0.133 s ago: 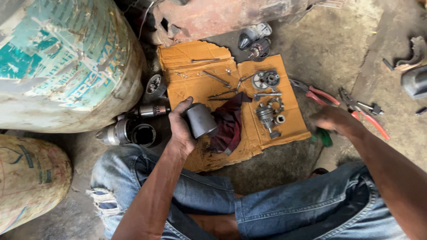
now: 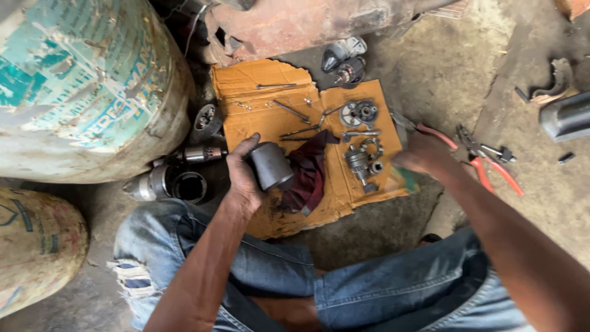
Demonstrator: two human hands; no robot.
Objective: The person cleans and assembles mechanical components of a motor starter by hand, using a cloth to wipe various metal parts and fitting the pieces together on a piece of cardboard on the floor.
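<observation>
My left hand grips a dark grey metal cylinder and holds it tilted over a torn sheet of brown cardboard. A maroon cloth lies just right of the cylinder. My right hand is at the cardboard's right edge, closed over something with a green end; most of that thing is hidden. Small metal parts lie between my hands: a round geared plate, a short drive gear shaft, rods and bolts.
Red-handled pliers lie on the concrete right of my right hand. A big painted drum and a sack stand at the left. A motor armature and a round housing rest by my left knee.
My right hand has moved left, towards the cardboard's edge, and the green-ended thing came with it. My left hand still holds the cylinder in the same place.
</observation>
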